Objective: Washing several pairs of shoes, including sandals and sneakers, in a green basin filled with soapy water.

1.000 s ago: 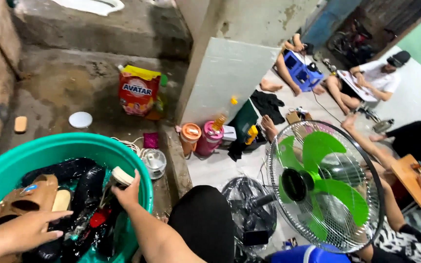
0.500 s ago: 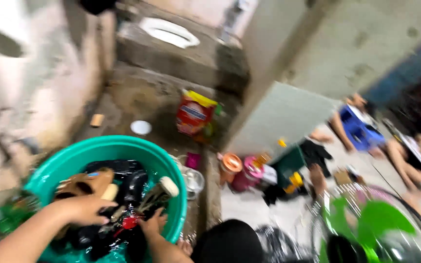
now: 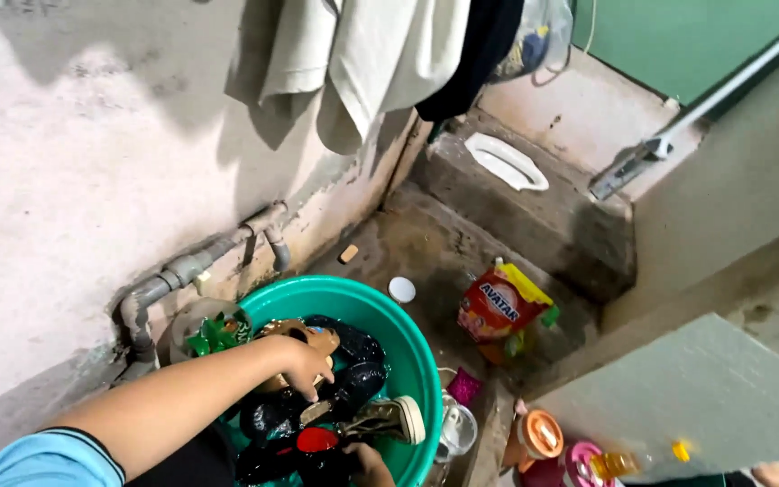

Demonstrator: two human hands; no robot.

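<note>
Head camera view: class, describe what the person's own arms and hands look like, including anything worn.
The left arm is bare from wrist to upper arm, where a light blue short sleeve with a dark edge band begins. The left hand wears no glove; no ring or watch shows. Of the right hand, only a small ungloved part shows.

A rough, stained plaster wall [image 3: 65,180] runs along the left, with a grey pipe [image 3: 187,271] fixed low against it and pale cloths [image 3: 362,63] hanging above. The wet concrete floor [image 3: 426,243] steps up to a ledge holding a white squat toilet [image 3: 505,162], beside a green wall [image 3: 678,36]
</note>
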